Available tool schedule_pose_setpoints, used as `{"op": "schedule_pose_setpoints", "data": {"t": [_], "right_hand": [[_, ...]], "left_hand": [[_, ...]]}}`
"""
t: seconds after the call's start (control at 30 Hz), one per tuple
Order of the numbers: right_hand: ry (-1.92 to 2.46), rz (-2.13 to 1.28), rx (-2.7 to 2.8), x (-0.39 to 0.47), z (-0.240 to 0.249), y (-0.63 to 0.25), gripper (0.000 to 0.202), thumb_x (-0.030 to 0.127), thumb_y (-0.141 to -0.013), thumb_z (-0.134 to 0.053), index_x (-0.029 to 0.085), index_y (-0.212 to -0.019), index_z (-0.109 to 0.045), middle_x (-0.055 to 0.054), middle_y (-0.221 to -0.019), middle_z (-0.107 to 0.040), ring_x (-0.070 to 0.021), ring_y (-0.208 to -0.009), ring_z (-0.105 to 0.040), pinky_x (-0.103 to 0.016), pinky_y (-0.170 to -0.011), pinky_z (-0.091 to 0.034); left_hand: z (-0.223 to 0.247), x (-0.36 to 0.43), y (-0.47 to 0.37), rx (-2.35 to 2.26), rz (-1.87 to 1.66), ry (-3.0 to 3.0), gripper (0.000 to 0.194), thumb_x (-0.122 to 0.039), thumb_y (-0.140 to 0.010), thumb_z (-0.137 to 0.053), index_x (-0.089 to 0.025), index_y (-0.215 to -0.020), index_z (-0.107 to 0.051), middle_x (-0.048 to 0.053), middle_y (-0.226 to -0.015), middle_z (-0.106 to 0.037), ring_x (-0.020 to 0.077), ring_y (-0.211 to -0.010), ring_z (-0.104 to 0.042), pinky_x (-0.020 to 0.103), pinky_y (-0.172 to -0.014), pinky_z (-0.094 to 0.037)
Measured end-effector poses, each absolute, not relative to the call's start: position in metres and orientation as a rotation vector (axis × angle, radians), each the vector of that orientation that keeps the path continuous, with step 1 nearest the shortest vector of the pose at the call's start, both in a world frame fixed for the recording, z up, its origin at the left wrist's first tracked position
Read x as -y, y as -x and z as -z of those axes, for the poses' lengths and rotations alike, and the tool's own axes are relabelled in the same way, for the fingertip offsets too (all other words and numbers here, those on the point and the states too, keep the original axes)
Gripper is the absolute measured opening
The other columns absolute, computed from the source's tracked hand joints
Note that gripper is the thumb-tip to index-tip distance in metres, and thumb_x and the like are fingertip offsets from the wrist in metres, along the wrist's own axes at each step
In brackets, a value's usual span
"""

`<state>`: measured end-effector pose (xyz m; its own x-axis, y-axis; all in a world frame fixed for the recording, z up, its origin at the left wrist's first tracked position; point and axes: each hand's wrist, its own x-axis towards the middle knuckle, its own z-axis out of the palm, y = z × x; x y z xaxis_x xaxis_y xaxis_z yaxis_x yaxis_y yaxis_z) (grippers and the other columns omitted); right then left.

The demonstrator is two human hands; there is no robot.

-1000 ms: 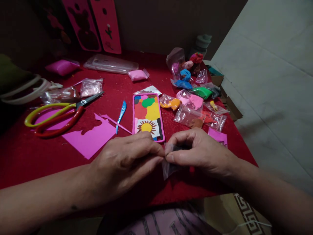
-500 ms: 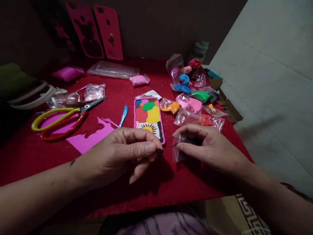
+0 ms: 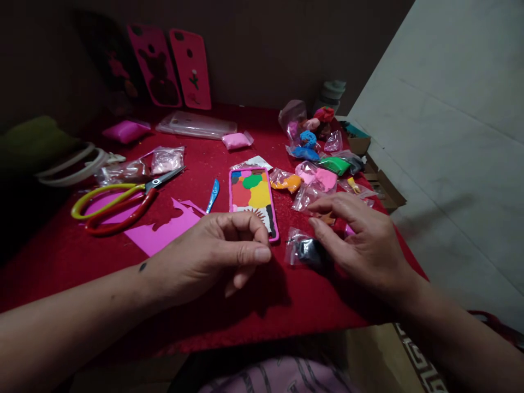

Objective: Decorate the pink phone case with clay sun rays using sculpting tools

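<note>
My left hand (image 3: 235, 254) is closed in a pinch just in front of the decorated phone case (image 3: 256, 194). The small bit of black clay seen at its fingertips earlier is now hidden behind them. My right hand (image 3: 360, 237) hovers with thumb and fingers apart, holding nothing, over the right side. A clear bag of black clay (image 3: 309, 251) lies on the red cloth below its thumb. The phone case has a pink rim, patches of coloured clay and a white part with a brown-rayed sun, partly covered by my left hand.
Yellow-and-red handled scissors (image 3: 118, 210), a pink sheet (image 3: 164, 232) and a blue clay knife (image 3: 213, 195) lie left. Several bags of coloured clay (image 3: 309, 153) crowd the right. Decorated cases (image 3: 190, 71) lean at the back beyond a clear case (image 3: 196, 125).
My right hand has let go of the bag of black clay and lifted, its fingers parting. My left hand stays pinched, with the black bit no longer showing. The view has shifted slightly.
</note>
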<state>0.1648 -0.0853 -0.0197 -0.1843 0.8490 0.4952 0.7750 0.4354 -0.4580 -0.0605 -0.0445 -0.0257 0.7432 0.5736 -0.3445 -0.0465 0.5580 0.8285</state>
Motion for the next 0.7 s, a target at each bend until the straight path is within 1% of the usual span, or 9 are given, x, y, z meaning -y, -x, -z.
{"op": "schedule_pose_setpoints", "data": {"t": [0.07, 0.17, 0.27, 0.4, 0.5, 0.57, 0.63, 0.7], "right_hand": [[1.310, -0.106, 1.993, 0.086, 0.014, -0.162, 0.015, 0.010, -0.084, -0.055, 0.016, -0.095, -0.062, -0.009, -0.090, -0.067, -0.0206, -0.089, -0.061, -0.037, -0.082, -0.048], [1.277, -0.125, 2.027, 0.085, 0.002, -0.155, 0.014, 0.008, -0.083, -0.055, 0.016, -0.091, -0.063, -0.007, -0.087, -0.067, -0.0183, -0.084, -0.062, -0.034, -0.077, -0.049], [1.207, -0.130, 2.064, 0.080, -0.009, -0.147, 0.014, 0.006, -0.081, -0.057, 0.017, -0.086, -0.063, -0.005, -0.083, -0.067, -0.0169, -0.078, -0.062, -0.032, -0.073, -0.049], [1.096, -0.190, 2.043, 0.071, -0.011, -0.139, 0.012, 0.004, -0.080, -0.057, 0.014, -0.081, -0.063, -0.004, -0.076, -0.065, -0.0141, -0.071, -0.059, -0.028, -0.067, -0.048], [1.066, -0.177, 1.973, 0.066, -0.002, -0.138, 0.011, 0.004, -0.081, -0.057, 0.012, -0.081, -0.064, -0.004, -0.075, -0.066, -0.0123, -0.069, -0.059, -0.025, -0.064, -0.047], [1.064, -0.153, 1.938, 0.065, 0.005, -0.140, 0.010, 0.006, -0.081, -0.058, 0.013, -0.082, -0.065, -0.004, -0.075, -0.067, -0.0124, -0.070, -0.061, -0.025, -0.065, -0.047], [1.066, -0.145, 1.914, 0.065, 0.012, -0.143, 0.010, 0.007, -0.081, -0.058, 0.014, -0.084, -0.065, -0.004, -0.077, -0.068, -0.0136, -0.073, -0.063, -0.026, -0.069, -0.048], [1.057, -0.136, 1.899, 0.065, 0.015, -0.146, 0.012, 0.007, -0.081, -0.058, 0.015, -0.086, -0.065, -0.004, -0.079, -0.068, -0.0145, -0.076, -0.064, -0.027, -0.071, -0.049]], "left_hand": [[0.026, 0.043, 0.061, -0.656, -0.414, -0.930, 0.011, -0.025, -0.077, -0.072, -0.017, -0.080, -0.065, -0.004, -0.051, -0.056, 0.0029, -0.036, -0.045, 0.010, -0.036, -0.037], [0.026, 0.042, 0.060, -0.674, -0.440, -0.945, 0.009, -0.023, -0.075, -0.073, -0.015, -0.080, -0.071, -0.001, -0.061, -0.064, 0.0031, -0.039, -0.050, 0.009, -0.037, -0.040], [0.024, 0.041, 0.059, -0.661, -0.435, -0.953, 0.009, -0.022, -0.080, -0.068, -0.015, -0.082, -0.073, 0.001, -0.067, -0.067, 0.0035, -0.041, -0.054, 0.009, -0.038, -0.042], [0.023, 0.041, 0.058, -0.616, -0.432, -0.933, 0.015, -0.021, -0.085, -0.061, -0.015, -0.091, -0.073, 0.003, -0.074, -0.069, 0.0039, -0.041, -0.055, 0.011, -0.039, -0.044], [0.024, 0.041, 0.058, -0.636, -0.422, -0.925, 0.012, -0.023, -0.080, -0.066, -0.014, -0.085, -0.072, 0.003, -0.071, -0.068, 0.0043, -0.040, -0.054, 0.011, -0.038, -0.043], [0.025, 0.041, 0.059, -0.657, -0.414, -0.923, 0.010, -0.023, -0.074, -0.072, -0.014, -0.078, -0.072, 0.001, -0.061, -0.064, 0.0044, -0.038, -0.051, 0.011, -0.037, -0.041], [0.027, 0.042, 0.060, -0.671, -0.416, -0.929, 0.013, -0.023, -0.069, -0.078, -0.014, -0.072, -0.069, -0.002, -0.051, -0.058, 0.0041, -0.036, -0.047, 0.011, -0.036, -0.039], [0.028, 0.043, 0.060, -0.673, -0.429, -0.936, 0.017, -0.023, -0.065, -0.081, -0.014, -0.069, -0.067, -0.004, -0.048, -0.055, 0.0039, -0.037, -0.045, 0.012, -0.036, -0.039]]}}
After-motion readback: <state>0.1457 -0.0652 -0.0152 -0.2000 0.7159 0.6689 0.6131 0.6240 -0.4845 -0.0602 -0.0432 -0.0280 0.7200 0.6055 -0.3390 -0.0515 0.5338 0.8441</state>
